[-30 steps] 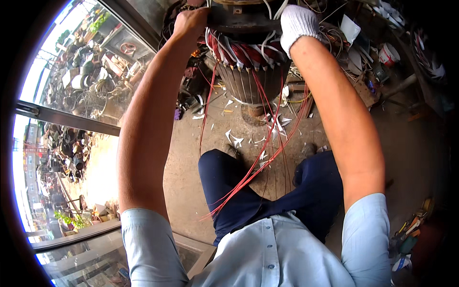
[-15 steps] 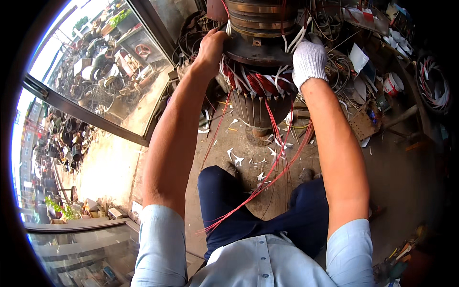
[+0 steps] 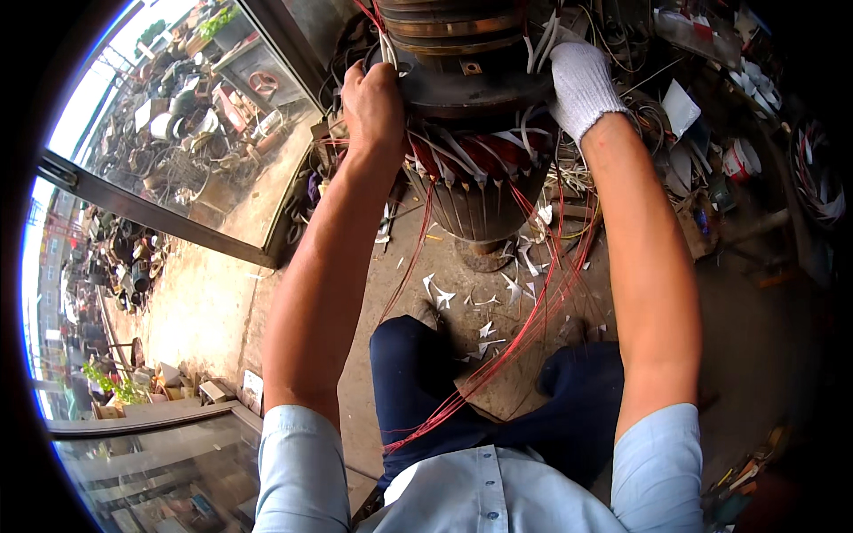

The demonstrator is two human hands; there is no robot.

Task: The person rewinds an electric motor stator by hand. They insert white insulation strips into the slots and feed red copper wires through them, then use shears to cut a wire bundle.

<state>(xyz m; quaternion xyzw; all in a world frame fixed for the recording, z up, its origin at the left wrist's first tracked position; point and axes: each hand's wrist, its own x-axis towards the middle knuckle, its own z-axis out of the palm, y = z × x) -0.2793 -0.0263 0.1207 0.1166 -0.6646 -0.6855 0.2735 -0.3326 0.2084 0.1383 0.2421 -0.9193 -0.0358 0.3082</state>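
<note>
In front of me stands an upright motor rotor [image 3: 493,202] with red coil windings and white insulating sleeves. Above the windings sits a flat dark disc [image 3: 471,93], topped by brass-coloured slip rings [image 3: 455,37]. My bare left hand [image 3: 373,102] is closed at the disc's left edge, beside a few white-sleeved leads [image 3: 387,49]. At the right edge, my right hand [image 3: 586,84], in a white knitted glove, lies against the disc near more white sleeves; its fingertips are hidden. Long thin red wires [image 3: 511,342] hang from the windings and sweep down across my lap.
White scraps [image 3: 487,330] litter the concrete floor between my feet. Wire coils [image 3: 653,129], papers and a white-and-red bucket [image 3: 740,160] crowd the right side. A metal-framed glass door [image 3: 160,218] stands at left, with heaped scrap [image 3: 191,115] beyond it.
My left hand has moved left and slightly down along the disc's edge. My right hand has shifted slightly right and up. The hanging red wires have swung to the right.
</note>
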